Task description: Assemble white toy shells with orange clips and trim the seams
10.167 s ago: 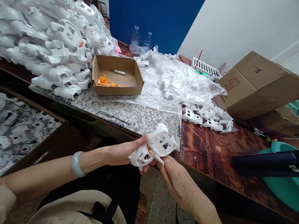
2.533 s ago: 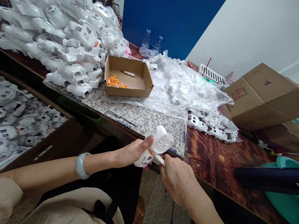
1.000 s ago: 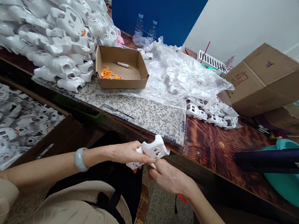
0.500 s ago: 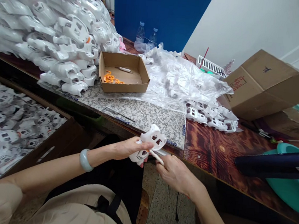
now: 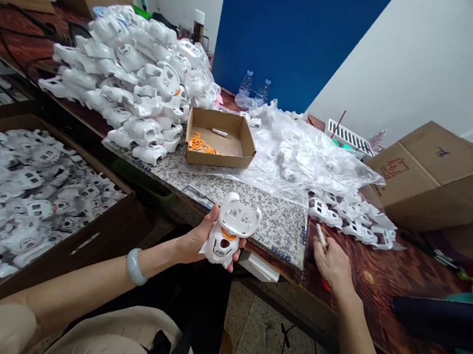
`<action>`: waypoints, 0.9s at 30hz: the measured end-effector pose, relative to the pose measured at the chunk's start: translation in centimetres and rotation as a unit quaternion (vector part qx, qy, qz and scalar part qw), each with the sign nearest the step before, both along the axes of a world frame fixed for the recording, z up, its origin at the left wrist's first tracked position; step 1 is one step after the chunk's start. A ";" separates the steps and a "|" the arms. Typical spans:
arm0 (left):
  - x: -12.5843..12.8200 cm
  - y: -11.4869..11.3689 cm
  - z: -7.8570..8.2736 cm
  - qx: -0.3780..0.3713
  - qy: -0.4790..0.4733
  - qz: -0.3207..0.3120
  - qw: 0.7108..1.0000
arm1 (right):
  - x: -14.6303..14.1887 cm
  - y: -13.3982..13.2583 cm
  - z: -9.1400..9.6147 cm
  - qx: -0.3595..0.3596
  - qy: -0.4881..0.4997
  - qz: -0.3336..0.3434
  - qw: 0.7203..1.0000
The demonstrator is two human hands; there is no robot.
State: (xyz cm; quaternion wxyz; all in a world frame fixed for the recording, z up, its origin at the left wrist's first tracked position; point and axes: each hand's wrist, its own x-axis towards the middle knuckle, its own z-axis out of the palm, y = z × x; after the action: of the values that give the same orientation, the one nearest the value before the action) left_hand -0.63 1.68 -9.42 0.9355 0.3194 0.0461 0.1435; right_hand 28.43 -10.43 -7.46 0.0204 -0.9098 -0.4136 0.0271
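Note:
My left hand (image 5: 204, 238) is wrapped round a white plastic toy-like shell (image 5: 231, 230) above the bench's front edge. The shell has an upper and a lower section, with an orange strip between them and small dark lettering low down. My right hand (image 5: 333, 263) is over the dark wooden part of the bench, closed on a slim white pen-like tool (image 5: 321, 236) that points up and away. A small red thing shows under that hand, too hidden to name. Close by are several white plastic parts (image 5: 352, 226) in a row.
A tall heap of white shells (image 5: 141, 77) stands at the left, beside a shallow cardboard box (image 5: 221, 158) with orange pieces (image 5: 201, 144) and a white stick. Below left, a large carton (image 5: 101, 219) holds more shells. Clear plastic sheeting (image 5: 307, 150) covers the back; a screwdriver-like tool (image 5: 196, 191) lies in front.
My right hand has moved right, away from the shell, with the white tool in it. My left hand still holds the shell, now turned face up to the camera. The view has shifted left.

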 end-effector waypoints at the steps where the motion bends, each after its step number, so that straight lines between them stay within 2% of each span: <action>1: -0.1 0.1 0.0 0.000 -0.006 0.005 1.000 | 0.5 -0.2 -0.4 0.008 0.003 0.003 1.000; 4: -0.1 0.1 -0.1 -0.007 -0.010 0.023 1.000 | 0.4 -0.6 -0.6 0.033 -0.017 -0.001 0.999; 5: -0.1 0.1 -0.2 -0.011 -0.008 0.028 1.000 | -0.4 -0.7 -0.1 0.058 -0.032 0.008 0.998; 7: 0.1 -0.1 -0.1 -0.017 -0.003 0.035 0.999 | -3.1 -0.7 1.4 0.150 -0.047 0.070 0.985; 9: 0.4 -0.5 0.1 -0.022 0.000 0.041 0.999 | -6.8 -0.5 3.1 0.266 -0.001 0.193 0.944; 10: 0.6 -0.6 0.2 -0.024 0.001 0.046 0.999 | -8.8 -0.4 3.8 0.300 0.024 0.244 0.922; 12: 0.8 -1.1 0.5 -0.021 0.005 0.054 0.998 | -12.4 0.0 4.8 0.322 0.033 0.330 0.887; 14: 0.9 -1.4 0.9 -0.009 0.016 0.062 0.998 | -15.0 0.5 5.0 0.330 0.026 0.387 0.861; 17: 0.8 -1.8 1.2 0.007 0.037 0.064 0.997 | -16.4 1.0 4.5 0.348 0.014 0.410 0.843; 24: 0.7 -2.0 1.2 0.006 0.042 0.052 0.998 | -16.6 1.5 4.0 0.352 -0.056 0.422 0.833; 27: 0.7 -2.1 1.5 0.007 0.038 0.066 0.997 | -16.6 1.6 3.8 0.353 -0.107 0.430 0.824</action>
State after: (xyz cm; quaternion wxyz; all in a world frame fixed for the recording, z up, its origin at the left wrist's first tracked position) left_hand 0.11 -0.39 -7.87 0.9194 0.3273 0.1015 0.1930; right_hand 11.83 -8.81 -3.62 0.2827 -0.5678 -0.7435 -0.2120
